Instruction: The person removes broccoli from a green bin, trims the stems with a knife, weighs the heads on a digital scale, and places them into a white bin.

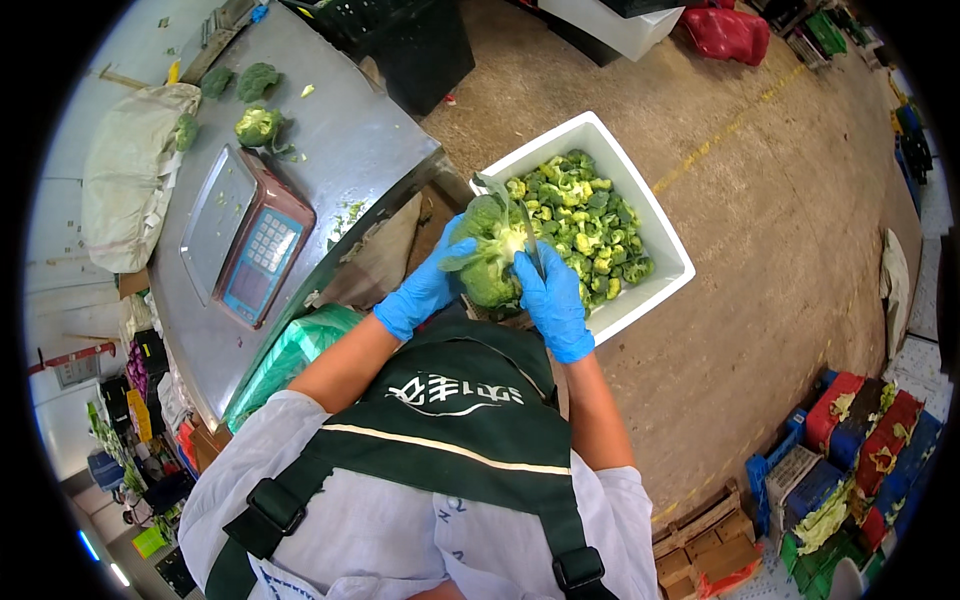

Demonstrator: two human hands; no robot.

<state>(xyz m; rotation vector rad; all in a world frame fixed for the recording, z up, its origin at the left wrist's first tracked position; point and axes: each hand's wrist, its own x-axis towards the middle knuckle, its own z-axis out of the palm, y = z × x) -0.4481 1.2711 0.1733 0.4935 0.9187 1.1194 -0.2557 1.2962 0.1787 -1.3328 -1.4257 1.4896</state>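
Observation:
In my left hand (433, 277), gloved in blue, I hold a large broccoli head (486, 262) with its cut stem side turned up. My right hand (553, 296), in a matching glove, grips a knife (531, 234), whose blade lies against or very near the stem; the handle is hidden by my fingers. Just beyond, a white foam box (651, 296) holds many small broccoli florets (581, 217). On the metal table (337, 112) at the left lie several broccoli pieces (258, 126) and green scraps.
A weighing scale (262, 247) stands on the table, near a pale sack (131, 180). Green plastic wrap (304, 352) bulges beside the table edge. A black crate (420, 45) stands beyond the table. Colourful stacked crates (832, 450) and a wooden pallet (701, 517) are at lower right.

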